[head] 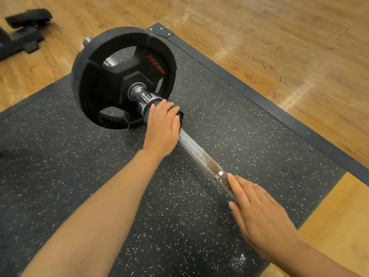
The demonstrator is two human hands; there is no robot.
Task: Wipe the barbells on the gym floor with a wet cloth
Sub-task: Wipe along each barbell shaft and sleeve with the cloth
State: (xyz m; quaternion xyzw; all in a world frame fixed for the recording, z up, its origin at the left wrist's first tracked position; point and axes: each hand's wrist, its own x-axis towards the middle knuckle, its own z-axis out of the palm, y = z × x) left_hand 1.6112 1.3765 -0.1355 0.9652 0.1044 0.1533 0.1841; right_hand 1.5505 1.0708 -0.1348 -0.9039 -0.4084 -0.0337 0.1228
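A barbell lies on a speckled black rubber mat (60, 156). Its knurled steel shaft (196, 151) runs from lower right up to a chrome sleeve (142, 94) carrying a black weight plate (111, 76). My left hand (161, 129) is wrapped over the shaft just below the sleeve collar, pressing a dark cloth (180, 114) around the bar; only an edge of the cloth shows past my fingers. My right hand (257, 210) rests on the lower part of the shaft with fingers extended over it. The knurling near my right hand looks brownish.
Wooden gym floor (279, 47) surrounds the mat, whose black border strip (259, 94) runs along the right side. A yellow panel (339, 226) lies at lower right. Black gym equipment (22, 31) stands at the top left corner.
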